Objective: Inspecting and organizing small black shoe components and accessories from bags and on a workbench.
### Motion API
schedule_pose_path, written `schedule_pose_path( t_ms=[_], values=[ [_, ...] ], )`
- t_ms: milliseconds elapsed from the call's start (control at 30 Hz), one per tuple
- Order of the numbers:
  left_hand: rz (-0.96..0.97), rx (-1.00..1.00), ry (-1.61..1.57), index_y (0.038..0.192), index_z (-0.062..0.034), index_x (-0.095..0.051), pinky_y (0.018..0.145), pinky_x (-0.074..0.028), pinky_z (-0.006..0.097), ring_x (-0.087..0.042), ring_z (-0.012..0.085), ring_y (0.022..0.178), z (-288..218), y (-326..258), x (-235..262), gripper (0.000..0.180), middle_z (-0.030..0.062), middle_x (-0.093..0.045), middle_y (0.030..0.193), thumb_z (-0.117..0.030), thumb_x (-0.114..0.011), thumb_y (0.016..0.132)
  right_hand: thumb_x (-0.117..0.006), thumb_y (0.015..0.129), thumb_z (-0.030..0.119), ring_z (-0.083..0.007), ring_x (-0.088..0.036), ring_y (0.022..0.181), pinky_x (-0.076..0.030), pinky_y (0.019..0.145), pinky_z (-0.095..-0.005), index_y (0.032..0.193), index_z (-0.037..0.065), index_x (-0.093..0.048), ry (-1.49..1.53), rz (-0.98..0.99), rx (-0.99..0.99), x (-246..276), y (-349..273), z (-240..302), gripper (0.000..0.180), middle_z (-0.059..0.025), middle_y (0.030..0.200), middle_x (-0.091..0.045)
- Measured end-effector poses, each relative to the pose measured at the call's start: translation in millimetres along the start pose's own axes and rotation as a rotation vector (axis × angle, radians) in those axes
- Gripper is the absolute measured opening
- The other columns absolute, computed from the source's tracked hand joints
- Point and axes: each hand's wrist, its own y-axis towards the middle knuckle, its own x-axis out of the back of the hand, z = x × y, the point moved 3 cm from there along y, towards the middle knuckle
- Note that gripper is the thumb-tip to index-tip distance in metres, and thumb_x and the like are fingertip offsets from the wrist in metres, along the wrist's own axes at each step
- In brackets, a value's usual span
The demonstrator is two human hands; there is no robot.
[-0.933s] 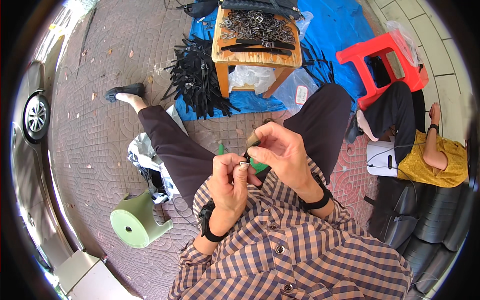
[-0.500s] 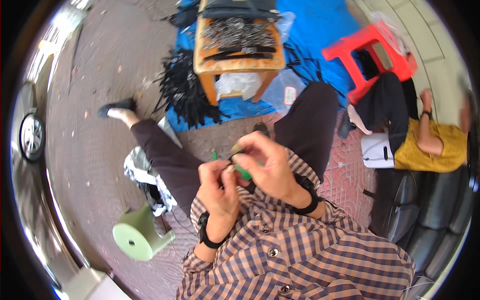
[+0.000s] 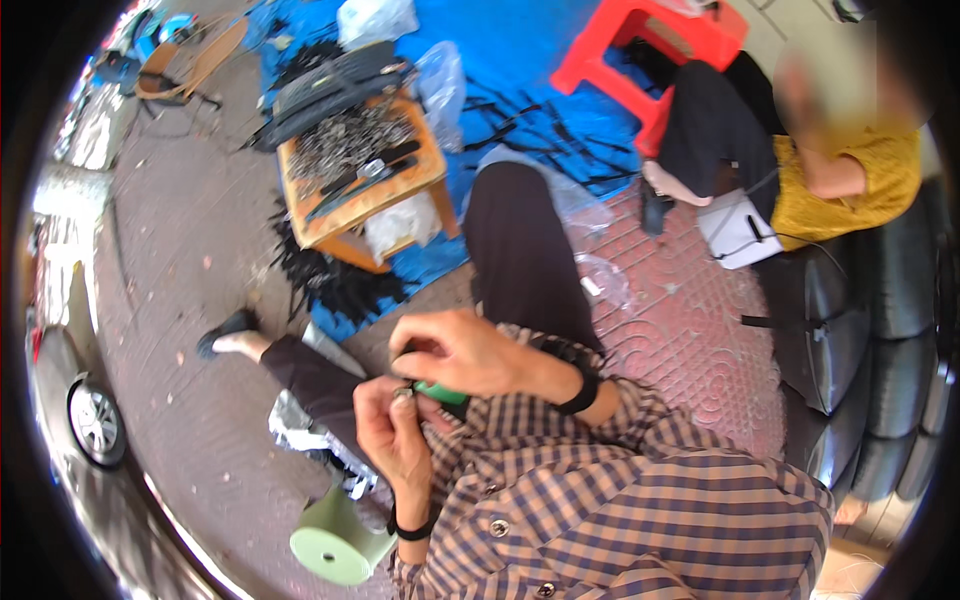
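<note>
Here, on the near side of the wooden bench (image 3: 385,199), the left hand (image 3: 392,432) has fingers pinching a small metal piece (image 3: 402,394): light, stiff, probably slick, best held by its edges! Right hand (image 3: 465,350), bench-side, fingers curled; can't tell what they grip.

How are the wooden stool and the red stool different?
The wooden stool is brown; the red stool is red. The wooden stool holds a pile of metal pieces; the red stool shows none. The red stool is beside the person in yellow; the wooden stool is farther left. Both have legs.
</note>
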Motion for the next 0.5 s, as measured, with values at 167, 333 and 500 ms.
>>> schedule_pose_path(
  t_ms=[167,333,500],
  values=[
    [0.056,0.01,-0.1,0.099,-0.0022,-0.041,0.051,-0.049,0.024,-0.058,0.0158,0.052,-6,0,-4,0.015,0.0115,-0.06,0.073,-0.015,-0.047,0.1,-0.059,0.09,0.022,-0.0103,-0.053,0.053,-0.042,0.05,-0.0278,0.067,-0.002,-0.055,0.257,0.206,-0.189,-2,2,-9,0.033,-0.0048,0.058,-0.054],
    [0.062,-0.04,-0.185,0.102,-0.0027,-0.041,0.05,-0.051,0.024,-0.06,0.0167,0.054,-12,-4,-7,0.016,0.0134,-0.062,0.078,-0.017,-0.048,0.099,-0.053,0.096,0.023,-0.0033,-0.036,0.05,-0.027,0.045,-0.0234,0.067,0.004,-0.055,0.365,0.108,0.007,-6,-5,-5,0.035,0.0036,0.055,-0.04],
    [0.065,-0.11,-0.133,0.104,-0.0023,-0.04,0.054,-0.053,0.025,-0.063,0.0183,0.058,-16,-10,-9,0.017,0.0132,-0.062,0.08,-0.018,-0.046,0.1,-0.053,0.095,0.023,-0.0048,-0.033,0.049,-0.026,0.045,-0.0256,0.065,0.003,-0.05,0.253,0.114,0.088,-8,-6,0,0.037,0.0016,0.053,-0.037]
  ],
)
